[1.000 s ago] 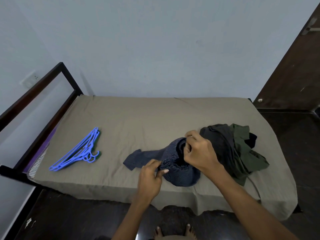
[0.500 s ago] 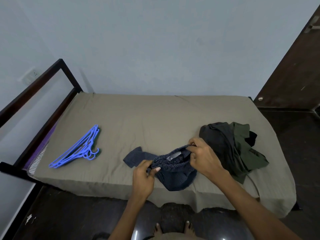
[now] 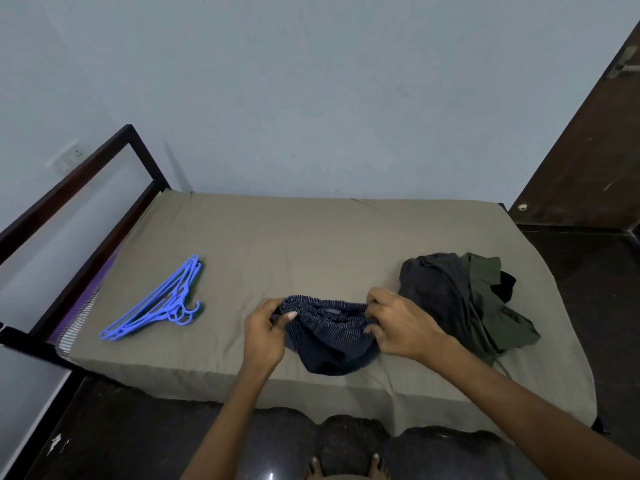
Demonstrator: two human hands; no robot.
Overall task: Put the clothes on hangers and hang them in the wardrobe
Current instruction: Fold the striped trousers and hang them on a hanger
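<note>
Navy pinstriped cloth garment (image 3: pixel 329 337) is stretched between both hands over the bed's khaki sheet (image 3: pixel 311 244): left hand (image 3: pixel 265 329) and right hand (image 3: pixel 398 323) each have their grip pinched on its gathered edge. Blue plastic hangers (image 3: pixel 156 304) lie untouched, well left of the left grip; a dark heap of clothes (image 3: pixel 460 299) waits just beyond the right. Nothing looks hung yet.

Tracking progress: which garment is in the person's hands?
The navy striped garment, gripped by both hands; the dark pile lies untouched to its right.
</note>
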